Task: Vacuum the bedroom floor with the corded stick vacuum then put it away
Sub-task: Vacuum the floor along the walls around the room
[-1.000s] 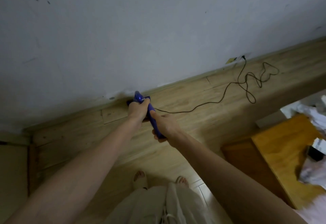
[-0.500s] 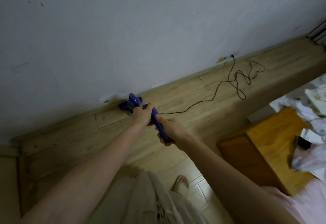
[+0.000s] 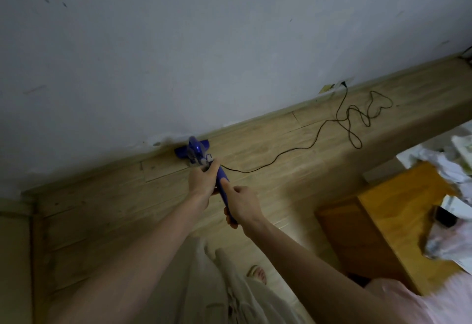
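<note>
The wood floor runs along the foot of the wall, and my stick vacuum lies ahead of me and slightly left, its long axis running from my hands forward and down to the blue head, which sits against the wall's base. My right hand wraps the rear of the handle, nearer my body; my left hand grips further up, closer to the motor body. The cord trails away to my right towards the socket, so I judge pulling straight back along that axis is the safest next stroke
</note>
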{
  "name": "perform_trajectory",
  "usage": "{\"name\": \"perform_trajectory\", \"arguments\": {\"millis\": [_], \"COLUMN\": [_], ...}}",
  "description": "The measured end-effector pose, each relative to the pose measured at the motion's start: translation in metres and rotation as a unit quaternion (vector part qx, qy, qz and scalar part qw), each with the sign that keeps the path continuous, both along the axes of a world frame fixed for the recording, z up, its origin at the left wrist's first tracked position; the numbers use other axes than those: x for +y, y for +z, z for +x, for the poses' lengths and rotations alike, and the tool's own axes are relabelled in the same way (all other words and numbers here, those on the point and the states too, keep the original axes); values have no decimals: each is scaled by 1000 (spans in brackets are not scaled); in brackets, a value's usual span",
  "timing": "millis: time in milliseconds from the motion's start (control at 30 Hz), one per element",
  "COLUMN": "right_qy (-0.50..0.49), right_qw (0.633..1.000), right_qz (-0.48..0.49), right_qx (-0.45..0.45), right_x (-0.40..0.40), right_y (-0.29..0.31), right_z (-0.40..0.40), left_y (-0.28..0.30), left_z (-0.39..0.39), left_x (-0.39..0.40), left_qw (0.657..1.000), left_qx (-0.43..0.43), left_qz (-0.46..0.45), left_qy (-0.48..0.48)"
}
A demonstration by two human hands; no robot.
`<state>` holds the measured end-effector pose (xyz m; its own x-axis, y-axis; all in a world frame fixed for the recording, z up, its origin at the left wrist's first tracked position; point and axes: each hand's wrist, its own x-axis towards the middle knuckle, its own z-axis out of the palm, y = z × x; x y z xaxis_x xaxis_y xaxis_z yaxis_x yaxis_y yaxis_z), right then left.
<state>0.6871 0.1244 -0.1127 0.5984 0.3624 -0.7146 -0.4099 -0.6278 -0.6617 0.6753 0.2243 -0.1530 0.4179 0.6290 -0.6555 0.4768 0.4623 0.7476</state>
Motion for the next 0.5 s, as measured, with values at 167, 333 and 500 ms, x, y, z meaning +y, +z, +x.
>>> {"name": "perform_trajectory", "arguments": {"millis": [167,333,500], "right_qy": [22,37,18], "right_qw": [1000,999,1000], "right_qz": [-2,-11,20], "right_qx": [10,2,-3], "right_x": [3,-15,-28], "right_y": [1,4,14], "right_z": [9,7,3], "left_y": [0,-2,3], "left_z": [2,-2,-8], "left_x": [4,-12,-25], "left_qw": [1000,999,998], "left_qx": [2,7,-6], "left_qz": [4,6,-14], "left_qy": [22,38,60]}}
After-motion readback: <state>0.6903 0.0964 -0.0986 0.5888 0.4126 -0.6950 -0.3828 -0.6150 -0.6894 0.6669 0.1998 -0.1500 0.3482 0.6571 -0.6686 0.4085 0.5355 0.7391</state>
